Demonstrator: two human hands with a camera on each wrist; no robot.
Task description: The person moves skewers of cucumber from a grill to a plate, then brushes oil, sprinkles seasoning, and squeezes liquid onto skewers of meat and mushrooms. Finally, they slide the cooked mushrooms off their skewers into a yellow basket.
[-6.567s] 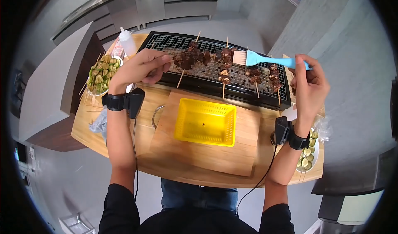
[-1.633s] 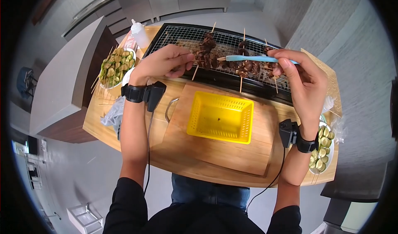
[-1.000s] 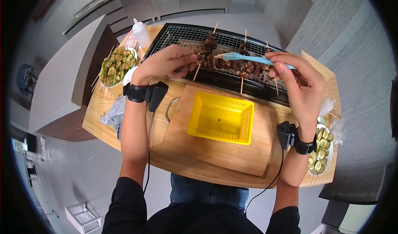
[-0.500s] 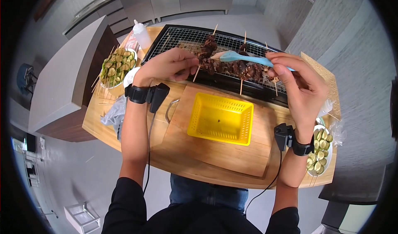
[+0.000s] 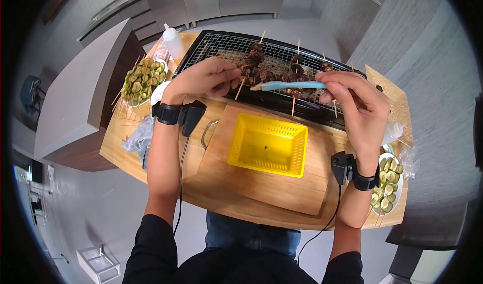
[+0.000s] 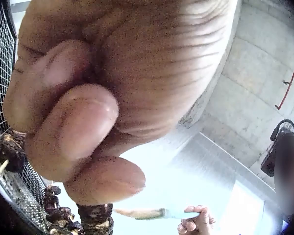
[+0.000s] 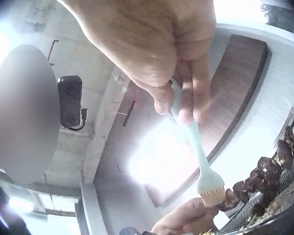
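Note:
My left hand [image 5: 214, 77] pinches the end of a meat skewer [image 5: 275, 76], dark browned chunks lying sideways over the grill [image 5: 214, 43]. Under the curled fingers in the left wrist view, a chunk of that meat [image 6: 95, 216] shows; the stick's gripped end is hidden. My right hand [image 5: 358, 103] grips a light blue basting brush [image 5: 294, 85] by its handle. Its pale bristles [image 7: 213, 197] point left, close to the left fingertips, right at the skewer's near end. Several other meat skewers, one of them here [image 5: 255, 55], lie lengthwise across the grate.
A yellow basket [image 5: 266, 170] sits on a wooden board [image 5: 216, 156] before the grill. Plates of zucchini skewers stand left [image 5: 143, 83] and right [image 5: 388, 183]. A squeeze bottle [image 5: 173, 42] is at back left, a grey cloth [image 5: 139, 140] at left, a golden board [image 5: 395, 103] at right.
The brush has come down from above the right-hand skewers and moved left and nearer, to the skewer's end by my left hand. The left hand stays almost still over the last second.

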